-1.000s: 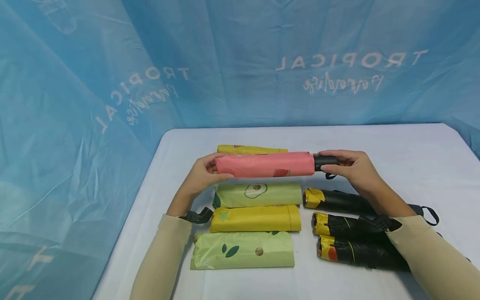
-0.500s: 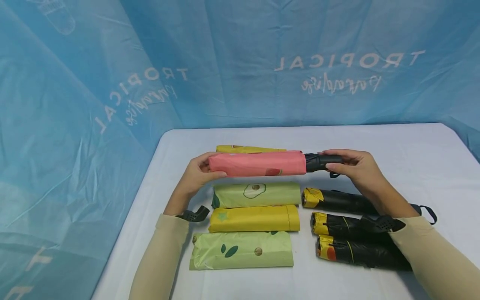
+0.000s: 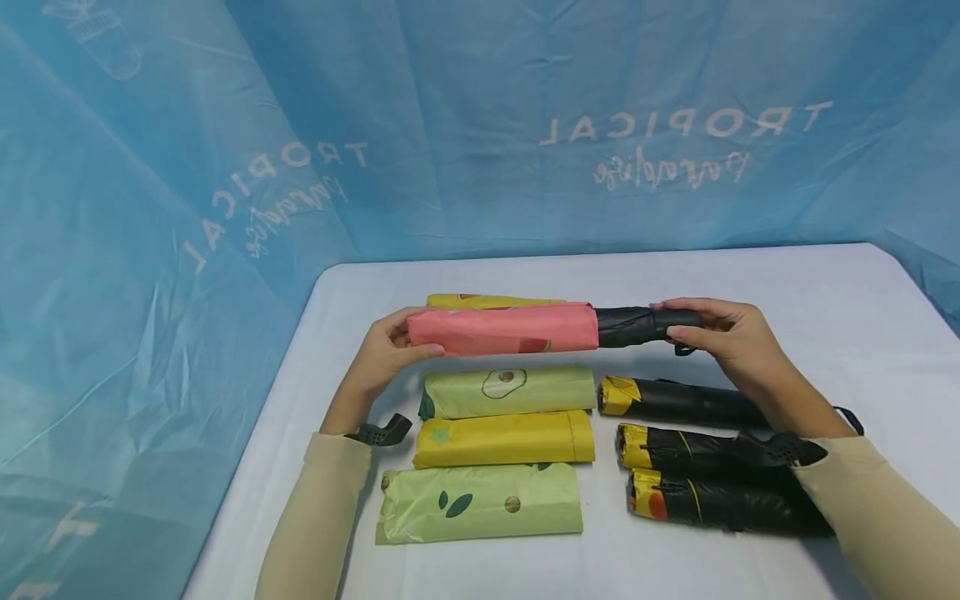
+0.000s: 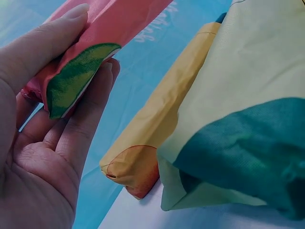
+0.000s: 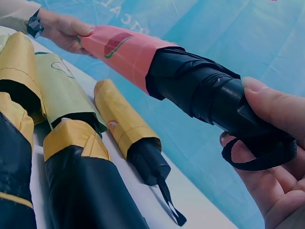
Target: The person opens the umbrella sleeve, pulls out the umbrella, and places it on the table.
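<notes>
A folded black umbrella (image 3: 630, 325) is partly out of a pink sleeve (image 3: 510, 328) with a watermelon print, both held level above the table. My left hand (image 3: 386, 346) pinches the closed left end of the sleeve, thumb on the near side and fingers behind. With thumb and fingers my right hand (image 3: 723, 329) grips the black handle (image 5: 238, 112), from which a wrist strap (image 5: 257, 160) hangs. In the right wrist view, dark folded cloth shows between the sleeve's mouth and the handle.
Below lie a green avocado sleeve (image 3: 517, 392), a yellow sleeve (image 3: 502, 439) and another green sleeve (image 3: 480, 504). Several black umbrellas with yellow ends (image 3: 720, 500) lie at right, under my right forearm. Behind the pink sleeve is a yellow-sleeved umbrella (image 5: 124, 114). Blue curtains (image 3: 480, 125) border the white table (image 3: 810, 308).
My right hand has moved right with the handle, and my left hand slightly left with the sleeve. More of the black umbrella shows outside the pink sleeve than before.
</notes>
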### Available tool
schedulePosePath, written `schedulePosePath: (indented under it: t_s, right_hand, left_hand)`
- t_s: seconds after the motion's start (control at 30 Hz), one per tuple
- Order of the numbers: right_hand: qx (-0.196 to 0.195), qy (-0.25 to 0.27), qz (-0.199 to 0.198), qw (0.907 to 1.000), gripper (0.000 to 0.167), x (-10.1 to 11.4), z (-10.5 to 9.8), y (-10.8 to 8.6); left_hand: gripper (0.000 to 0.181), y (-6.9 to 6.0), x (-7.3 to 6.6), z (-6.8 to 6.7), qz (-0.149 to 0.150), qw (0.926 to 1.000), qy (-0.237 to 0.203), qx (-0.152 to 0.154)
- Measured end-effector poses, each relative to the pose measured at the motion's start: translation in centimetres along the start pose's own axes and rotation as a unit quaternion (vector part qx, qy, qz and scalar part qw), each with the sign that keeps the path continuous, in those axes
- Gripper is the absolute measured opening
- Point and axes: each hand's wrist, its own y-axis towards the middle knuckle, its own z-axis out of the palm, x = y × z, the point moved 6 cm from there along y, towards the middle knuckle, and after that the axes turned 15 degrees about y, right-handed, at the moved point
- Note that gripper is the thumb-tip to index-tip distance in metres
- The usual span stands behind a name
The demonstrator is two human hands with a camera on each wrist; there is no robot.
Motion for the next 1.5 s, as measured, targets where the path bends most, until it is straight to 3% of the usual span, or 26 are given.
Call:
schedulePosePath:
  t_s: [0.37, 0.7, 1.5]
  right_hand:
    - [0.000, 0.036, -0.005, 0.9993, 0.036, 0.1, -1.5, -0.8]
    - [-0.016, 0.036, -0.008, 0.9992, 0.039, 0.5, -3.2, -1.7]
    - [-0.008, 0.068, -0.052, 0.9963, 0.039, 2.0, -7.2, -4.4]
  left_hand:
    - [0.057, -0.3, -0.2, -0.3, -0.001, 0.9999, -0.007, -0.011]
    - [0.057, -0.1, -0.1, -0.4, 0.003, 0.9998, -0.007, -0.016]
    - [0.056, -0.2, 0.3, -0.8, -0.008, 0.9995, -0.002, -0.031]
